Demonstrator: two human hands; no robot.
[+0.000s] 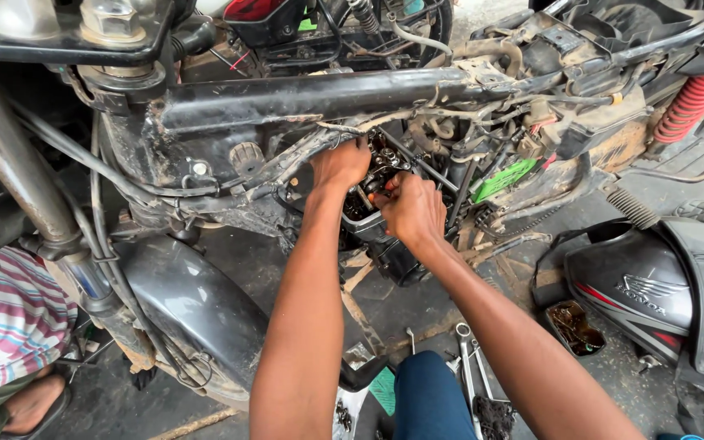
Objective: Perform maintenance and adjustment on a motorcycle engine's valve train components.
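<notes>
Head view: a stripped motorcycle stands crosswise, its frame tube (pixel 303 94) running left to right above the open engine (pixel 380 191). Both hands are up at the engine, in the middle of the scene.

The left hand (pixel 341 163) is curled with its fingers pressed into the top of the engine, just under the frame tube; it seems to steady or grip a part there, but what exactly it holds is hidden behind the knuckles. The right hand (pixel 411 208) is clenched just right of it and a little nearer, fingers closed around something small at the engine's edge; the item itself cannot be made out.

To do this well, I judge the left hand should keep the part firmly braced while the right works in short, controlled motions, since loose cables (pixel 205 200) and wires crowd the opening and could snag. Small pieces could drop into the engine, so a secure pinch matters.

On the floor near the person's knee (pixel 425 399) lie wrenches (pixel 468 363), within easy reach. A tray (pixel 574 327) of small parts sits to the right, beside a removed tank (pixel 637 293). At far left another person in a striped shirt (pixel 6 314) sits by the front mudguard (pixel 193 305). A red spring (pixel 690 106) shows at far right.
</notes>
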